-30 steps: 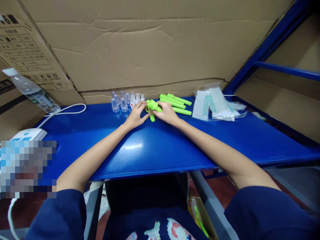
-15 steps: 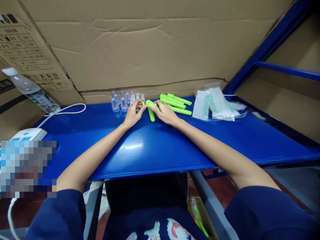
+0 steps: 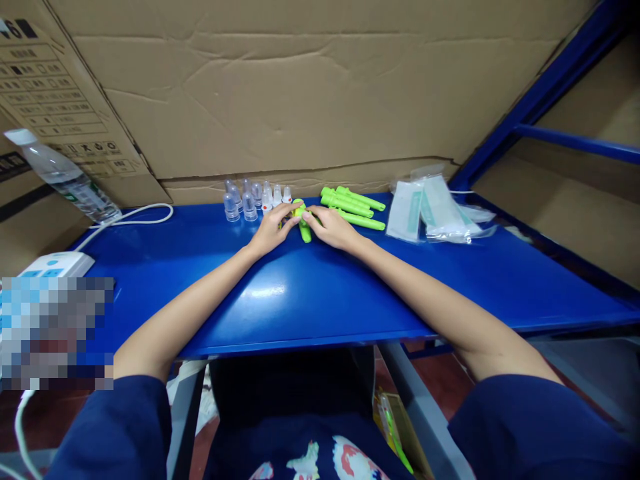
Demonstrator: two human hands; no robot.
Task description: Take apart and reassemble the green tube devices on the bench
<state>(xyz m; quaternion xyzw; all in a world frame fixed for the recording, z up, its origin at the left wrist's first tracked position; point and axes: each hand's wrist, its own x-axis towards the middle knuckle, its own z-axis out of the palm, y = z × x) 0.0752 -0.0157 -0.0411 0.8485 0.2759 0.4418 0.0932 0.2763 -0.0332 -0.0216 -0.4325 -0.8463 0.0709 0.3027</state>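
A lime-green plastic tube with a wider head [image 3: 305,233] is held between my hands above the blue table, its narrow end pointing toward me. My right hand [image 3: 334,229] is closed around its side near the head. My left hand [image 3: 270,230] pinches a small yellow piece, mostly hidden by the fingers, against the head. Just behind the left hand stand small white pieces with clear tips [image 3: 277,195] and red dots. Several clear plastic caps [image 3: 250,208] are grouped to their left. More lime-green tubes [image 3: 360,220] lie right of my right hand.
Plastic-bagged white and pale green packets [image 3: 405,210] lie at the right on the blue table [image 3: 300,300]. At the left are a water bottle [image 3: 65,180], a white power strip [image 3: 57,267] and its cable. Cardboard [image 3: 300,100] walls the back; a blue frame bar [image 3: 575,140] rises right.
My left hand has moved right, bringing the yellow piece from beside the green tube's head onto it. The right hand keeps its hold. The view has shifted slightly.
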